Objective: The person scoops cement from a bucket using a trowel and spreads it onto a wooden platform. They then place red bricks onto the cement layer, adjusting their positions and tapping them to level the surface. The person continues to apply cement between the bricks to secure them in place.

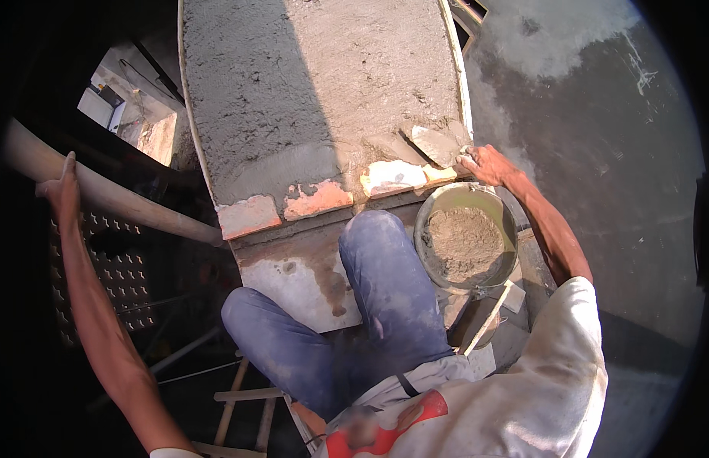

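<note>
My right hand (492,166) is closed on the handle of a trowel (437,146), whose blade lies against the wet mortar (370,84) near the wall's right edge. Below the blade, a row of reddish bricks (318,199) runs across the near edge of the mortar, some smeared with grey or lit brightly. My left hand (62,191) grips a thick round pole (133,201) far to the left, part of its fingers hidden behind it. Just below my right hand stands a bucket (509,263) partly filled with mortar.
My bent knees are close to the brick row, above a pale stained slab (293,294). A wooden ladder (248,395) stands at lower left, above a dark drop with a perforated panel (114,267). A stick (488,317) leans below the bucket. Grey floor (599,191) spreads far below right.
</note>
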Available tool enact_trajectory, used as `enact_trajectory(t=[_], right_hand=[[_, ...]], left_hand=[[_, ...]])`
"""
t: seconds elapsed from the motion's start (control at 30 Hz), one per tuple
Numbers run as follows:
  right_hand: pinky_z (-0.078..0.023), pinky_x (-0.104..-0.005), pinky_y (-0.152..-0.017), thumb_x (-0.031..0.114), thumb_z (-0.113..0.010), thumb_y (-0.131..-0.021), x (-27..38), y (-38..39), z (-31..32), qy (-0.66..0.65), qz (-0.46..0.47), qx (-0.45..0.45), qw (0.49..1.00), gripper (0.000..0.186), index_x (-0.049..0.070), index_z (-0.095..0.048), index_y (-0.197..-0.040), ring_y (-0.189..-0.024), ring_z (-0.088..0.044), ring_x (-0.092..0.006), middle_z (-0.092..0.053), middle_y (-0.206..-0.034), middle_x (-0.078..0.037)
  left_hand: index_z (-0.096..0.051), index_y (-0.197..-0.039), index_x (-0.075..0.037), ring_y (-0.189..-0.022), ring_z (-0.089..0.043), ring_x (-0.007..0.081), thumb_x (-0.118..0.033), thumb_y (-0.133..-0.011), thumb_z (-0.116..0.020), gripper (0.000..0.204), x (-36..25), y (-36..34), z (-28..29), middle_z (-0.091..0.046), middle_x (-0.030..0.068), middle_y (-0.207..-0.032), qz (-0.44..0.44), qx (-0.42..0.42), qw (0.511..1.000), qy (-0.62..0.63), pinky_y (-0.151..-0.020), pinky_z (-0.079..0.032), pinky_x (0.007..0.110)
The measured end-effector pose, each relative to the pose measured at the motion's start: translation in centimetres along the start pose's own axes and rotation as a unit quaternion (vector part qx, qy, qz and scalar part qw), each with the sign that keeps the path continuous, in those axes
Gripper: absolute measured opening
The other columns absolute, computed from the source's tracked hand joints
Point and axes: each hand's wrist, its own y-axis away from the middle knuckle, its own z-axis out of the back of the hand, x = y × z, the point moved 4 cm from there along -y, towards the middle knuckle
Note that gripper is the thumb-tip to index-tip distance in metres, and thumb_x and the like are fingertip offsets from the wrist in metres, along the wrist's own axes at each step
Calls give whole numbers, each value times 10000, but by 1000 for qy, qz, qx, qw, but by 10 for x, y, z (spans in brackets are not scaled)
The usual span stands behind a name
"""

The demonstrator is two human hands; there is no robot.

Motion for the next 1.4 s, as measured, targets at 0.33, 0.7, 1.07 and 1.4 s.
enact_trajectory(t=[0.33,0.7,1.07,1.4], right_hand=[[-585,-543,-811,468,-507,-1058,120,-65,-41,46,135,109,984,593,-89,-692,-975,-891,-721,-490,-717,-896,-343],[-619,-526,-751,461,-491,-1072,-9,-34,-15,233,16,-51,971,530,-21,-694,-988,-850,-761,-434,-751,-875,-269],[-563,-550,-782,525,-570,-1055,-98,80,33,187,-122,-72,972,555,-10,-717,-1059,-876,-736,-435,-736,-885,-273],[-529,-510,-679,189,-796,-850,40,222,72,156,-1,-67,985,208,15,-718,-934,-705,-699,-389,-705,-793,-184]], left_hand=[[-444,-1451,153,-1327,-564,305,-286,-896,-872,827,0,-1,-3,-528,280,-1472,21,10,1000,6,-1144,-439,395],[-411,-1454,158,-1299,-580,308,-390,-892,-875,912,22,-9,-5,-534,294,-1458,68,31,997,-17,-1116,-461,399],[-529,-1415,152,-1269,-617,277,-417,-886,-874,849,24,-10,-5,-622,251,-1410,2,-2,1000,-31,-1108,-475,392],[-647,-1240,211,-1131,-686,272,-421,-865,-892,775,57,-28,-17,-683,249,-1308,69,58,996,15,-1041,-531,390]])
